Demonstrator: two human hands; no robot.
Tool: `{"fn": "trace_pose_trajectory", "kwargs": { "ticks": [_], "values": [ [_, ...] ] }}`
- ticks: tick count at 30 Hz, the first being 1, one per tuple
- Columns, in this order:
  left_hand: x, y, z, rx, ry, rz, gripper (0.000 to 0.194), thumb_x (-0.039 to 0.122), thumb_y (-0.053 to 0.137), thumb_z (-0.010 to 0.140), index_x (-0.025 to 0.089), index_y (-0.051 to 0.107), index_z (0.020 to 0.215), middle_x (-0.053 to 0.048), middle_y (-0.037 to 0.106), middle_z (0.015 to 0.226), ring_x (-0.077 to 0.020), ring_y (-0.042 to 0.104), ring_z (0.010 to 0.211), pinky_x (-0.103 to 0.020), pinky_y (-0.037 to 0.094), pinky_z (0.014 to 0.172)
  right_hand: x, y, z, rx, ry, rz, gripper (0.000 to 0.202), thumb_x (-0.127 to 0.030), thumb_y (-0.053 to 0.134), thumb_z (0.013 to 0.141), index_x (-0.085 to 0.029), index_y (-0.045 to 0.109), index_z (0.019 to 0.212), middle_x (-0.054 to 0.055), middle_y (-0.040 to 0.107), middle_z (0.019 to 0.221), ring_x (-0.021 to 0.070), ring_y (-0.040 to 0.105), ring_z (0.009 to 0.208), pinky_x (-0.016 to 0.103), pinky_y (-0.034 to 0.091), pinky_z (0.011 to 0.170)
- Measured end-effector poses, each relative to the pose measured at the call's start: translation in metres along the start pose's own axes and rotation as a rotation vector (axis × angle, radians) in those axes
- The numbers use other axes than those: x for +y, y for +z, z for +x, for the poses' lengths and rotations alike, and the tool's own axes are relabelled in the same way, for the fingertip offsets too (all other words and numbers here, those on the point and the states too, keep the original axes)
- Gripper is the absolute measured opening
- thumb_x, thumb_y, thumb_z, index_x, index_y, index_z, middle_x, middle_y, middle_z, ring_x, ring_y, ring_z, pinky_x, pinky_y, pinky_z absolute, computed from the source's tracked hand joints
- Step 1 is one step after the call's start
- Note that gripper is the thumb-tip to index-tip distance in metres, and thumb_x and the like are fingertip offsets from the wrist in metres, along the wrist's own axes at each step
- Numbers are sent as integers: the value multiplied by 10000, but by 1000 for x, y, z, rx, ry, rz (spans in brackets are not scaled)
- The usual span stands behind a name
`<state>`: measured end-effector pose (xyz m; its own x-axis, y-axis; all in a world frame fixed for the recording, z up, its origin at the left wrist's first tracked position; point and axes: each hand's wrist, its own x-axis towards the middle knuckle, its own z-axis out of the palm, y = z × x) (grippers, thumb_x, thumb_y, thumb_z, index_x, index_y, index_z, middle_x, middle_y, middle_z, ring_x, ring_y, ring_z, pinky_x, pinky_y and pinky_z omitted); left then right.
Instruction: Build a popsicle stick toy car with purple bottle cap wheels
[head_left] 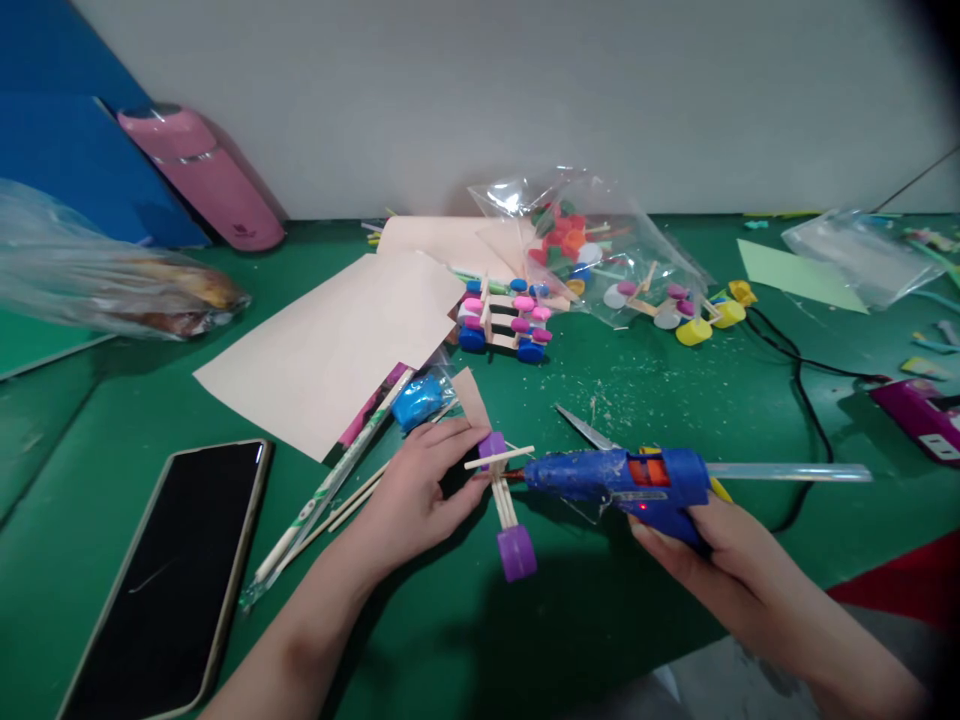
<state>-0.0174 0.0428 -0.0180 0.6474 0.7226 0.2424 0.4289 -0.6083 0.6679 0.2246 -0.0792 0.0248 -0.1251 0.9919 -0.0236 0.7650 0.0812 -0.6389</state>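
While the right hand (724, 560) has its grip closed round the glue gun (600, 475), the stick frame (505, 505) lies lengthwise across its left-pointing nozzle (517, 477) above the worktop (592, 600), pinched near the far purple cap (491, 443) by the left hand (427, 480).

The left forearm (319, 615) and the right forearm (817, 625) are bared and angled inward. The left hand (416, 485) is held with its back turned up, fingers stretched rightward, thumb and fingertips brought close in a pinch. The right hand (724, 550) is curled in a grip.
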Motion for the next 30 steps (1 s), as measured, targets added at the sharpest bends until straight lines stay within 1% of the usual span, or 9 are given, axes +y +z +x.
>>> {"fn": "trace_pose_trajectory", "kwargs": {
  "ticks": [4,9,14,20,24,27,30],
  "values": [
    [0,1,0,-12,-15,-21,301,216,541,782,121,596,1062,-115,634,1052,-214,561,995,-361,442,871,1,4,0,72,-23,-61,179,-261,465,857,-203,537,704,3,557,621,135,493,546,241,412,498],
    [-3,2,-2,-12,-1,-16,315,207,551,774,141,584,1081,-101,633,1057,-208,557,999,-354,431,879,-2,5,2,142,-90,-75,115,-221,486,834,-214,570,755,7,610,656,148,546,570,244,449,517],
    [-5,2,-3,-16,1,0,345,158,525,775,183,556,1118,-76,619,1083,-194,541,1020,-342,419,894,-3,8,2,105,-98,-64,96,-182,491,827,-215,571,785,5,625,676,151,575,597,247,468,547],
    [-3,0,-2,-27,5,-9,306,176,513,796,167,568,1097,-86,621,1068,-193,549,1006,-335,433,878,0,10,3,76,-90,-84,117,-195,478,832,-209,569,759,21,621,676,170,578,598,273,463,533],
    [-3,0,-3,-26,0,-5,291,181,511,798,153,578,1079,-99,625,1060,-201,557,994,-352,440,871,-1,9,3,114,-107,-77,103,-190,484,825,-207,575,781,27,637,694,176,596,617,268,476,538],
    [-4,1,-2,-17,3,-1,291,183,511,796,164,577,1078,-99,628,1061,-207,560,993,-365,443,866,-4,8,3,116,-135,-54,117,-154,475,822,-219,567,791,18,646,718,168,608,635,247,481,545],
    [-3,1,-2,-13,-1,2,292,188,505,798,172,576,1082,-100,631,1060,-213,561,996,-377,444,867,-7,8,4,147,-164,-65,107,-141,494,810,-230,552,814,10,645,733,172,612,653,252,490,578]
  ]
}}
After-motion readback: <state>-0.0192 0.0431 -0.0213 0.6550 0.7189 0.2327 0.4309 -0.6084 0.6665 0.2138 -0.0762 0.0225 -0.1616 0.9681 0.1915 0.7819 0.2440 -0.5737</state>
